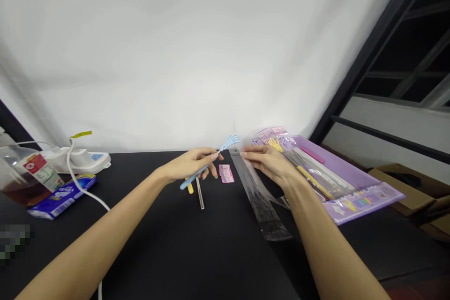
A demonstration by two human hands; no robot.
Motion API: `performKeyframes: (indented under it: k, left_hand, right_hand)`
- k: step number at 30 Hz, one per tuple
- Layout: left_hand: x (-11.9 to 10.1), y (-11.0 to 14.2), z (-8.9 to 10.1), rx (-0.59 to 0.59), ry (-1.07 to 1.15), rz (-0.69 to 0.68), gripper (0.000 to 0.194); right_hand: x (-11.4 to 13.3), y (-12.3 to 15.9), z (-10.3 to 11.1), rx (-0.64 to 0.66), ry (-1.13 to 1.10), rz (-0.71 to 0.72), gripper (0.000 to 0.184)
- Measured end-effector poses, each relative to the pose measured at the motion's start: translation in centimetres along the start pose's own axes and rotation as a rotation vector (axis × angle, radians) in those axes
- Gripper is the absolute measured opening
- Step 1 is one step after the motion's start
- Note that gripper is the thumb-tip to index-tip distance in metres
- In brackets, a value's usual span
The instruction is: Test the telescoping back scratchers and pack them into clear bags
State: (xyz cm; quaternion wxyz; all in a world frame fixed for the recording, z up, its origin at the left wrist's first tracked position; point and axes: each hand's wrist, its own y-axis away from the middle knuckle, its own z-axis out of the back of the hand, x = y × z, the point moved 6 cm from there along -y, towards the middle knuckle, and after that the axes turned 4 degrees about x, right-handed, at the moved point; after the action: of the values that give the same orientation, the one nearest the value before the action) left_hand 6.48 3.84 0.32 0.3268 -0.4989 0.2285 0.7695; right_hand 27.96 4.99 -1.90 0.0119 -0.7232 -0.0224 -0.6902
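Observation:
My left hand [193, 165] is closed on a light blue back scratcher [231, 141], its hand-shaped head pointing up and right and its handle sticking out below my palm. Between the thumb and fingers of my right hand [270, 163] is the top end of a long clear plastic sleeve [260, 211], which hangs down onto the black table. A small pink card [227, 174] lies between my hands. Below my left hand rest a metal rod [200, 195] and a yellow handle [190, 186], both partly covered by the fingers.
At right, a purple bag [367, 199] bears several wrapped back scratchers, one with a yellow head [275, 144]. Left stand a bottle of dark liquid [26, 196], a blue packet [63, 199] and a power strip [98, 161] with a white cable [84, 187]. Cardboard boxes [401, 183] sit beyond the table's right edge.

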Motion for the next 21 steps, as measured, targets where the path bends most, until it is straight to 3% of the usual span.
performKeyframes:
  k: [4, 9, 11, 15, 21]
  left_hand:
    - [-0.4, 0.2, 0.4, -0.036, -0.042, -0.016, 0.048]
    - [-1.1, 0.5, 1.0, -0.168, -0.167, -0.036, 0.042]
    - [-1.2, 0.5, 0.9, -0.164, -0.181, -0.054, 0.040]
    - [-0.8, 0.5, 0.3, -0.060, -0.166, -0.033, 0.059]
    - [-0.9, 0.5, -0.2, -0.053, -0.161, -0.062, 0.052]
  right_hand:
    - [0.7, 0.0, -0.7, 0.010, -0.175, 0.144, 0.028]
    - [1.2, 0.4, -2.4, 0.036, -0.309, 0.234, 0.037]
    - [1.5, 0.5, -2.5, -0.073, -0.302, 0.324, 0.039]
    - [1.8, 1.1, -1.7, -0.367, -0.207, 0.528, 0.039]
    - [2.1, 2.1, -1.0, -0.565, -0.048, 0.671, 0.038]
